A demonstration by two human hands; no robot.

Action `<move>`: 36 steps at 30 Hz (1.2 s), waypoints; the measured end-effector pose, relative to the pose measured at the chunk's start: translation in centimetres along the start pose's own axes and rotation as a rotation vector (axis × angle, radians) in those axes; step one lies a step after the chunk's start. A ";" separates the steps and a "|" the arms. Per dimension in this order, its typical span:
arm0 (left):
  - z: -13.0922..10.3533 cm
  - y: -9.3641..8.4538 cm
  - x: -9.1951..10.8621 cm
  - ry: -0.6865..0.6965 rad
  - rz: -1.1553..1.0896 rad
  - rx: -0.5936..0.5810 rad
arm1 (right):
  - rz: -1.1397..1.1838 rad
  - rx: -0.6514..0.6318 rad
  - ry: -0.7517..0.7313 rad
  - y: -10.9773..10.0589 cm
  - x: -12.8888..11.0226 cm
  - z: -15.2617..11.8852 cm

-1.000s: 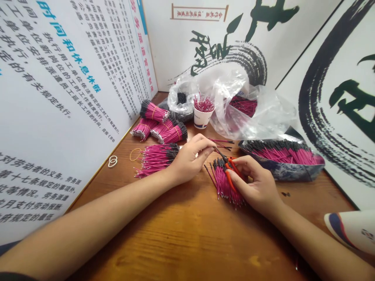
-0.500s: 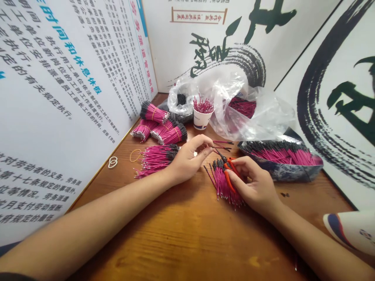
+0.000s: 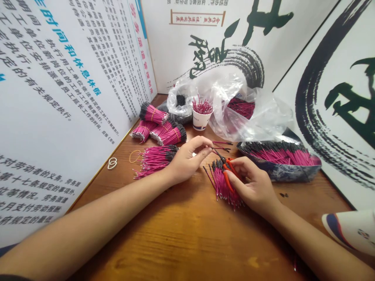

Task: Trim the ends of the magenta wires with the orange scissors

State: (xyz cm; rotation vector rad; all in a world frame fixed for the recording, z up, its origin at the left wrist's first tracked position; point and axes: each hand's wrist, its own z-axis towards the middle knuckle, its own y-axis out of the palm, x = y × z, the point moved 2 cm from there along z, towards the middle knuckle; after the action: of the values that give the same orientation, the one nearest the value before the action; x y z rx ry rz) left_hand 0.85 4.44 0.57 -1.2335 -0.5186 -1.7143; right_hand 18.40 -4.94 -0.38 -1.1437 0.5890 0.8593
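My left hand (image 3: 190,159) pinches something too small to make out between thumb and forefinger, at the tip of the pliers. My right hand (image 3: 252,181) is wrapped round the orange-handled pliers (image 3: 230,171), whose dark jaws point up and left to my left fingertips. Below the pliers lies a pile of pink wires with black ends (image 3: 221,187), partly hidden by my right hand. Another pink wire pile (image 3: 154,160) lies left of my left hand. A few loose wires (image 3: 222,146) rest just behind the fingertips.
Banded wire bundles (image 3: 164,130) lie at the back left, beside a paper cup of wires (image 3: 202,120) and clear plastic bags (image 3: 258,117). A dark tray of wires (image 3: 290,171) is at right, a white cup (image 3: 351,230) nearer. Rubber bands (image 3: 111,163) lie at left.
Both hands hold nearly the same pose. The pliers' tip has shifted very slightly left, close against my left fingertips.
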 end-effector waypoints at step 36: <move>0.0 -0.2 0.3 -0.005 0.029 -0.043 | 0.003 -0.031 -0.009 0.0 0.1 -0.3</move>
State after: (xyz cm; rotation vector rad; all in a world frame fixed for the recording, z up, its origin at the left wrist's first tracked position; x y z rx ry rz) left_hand 0.69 4.41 0.85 -1.2700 -0.4667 -1.7069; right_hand 18.47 -5.19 -0.58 -1.1665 0.5725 0.8786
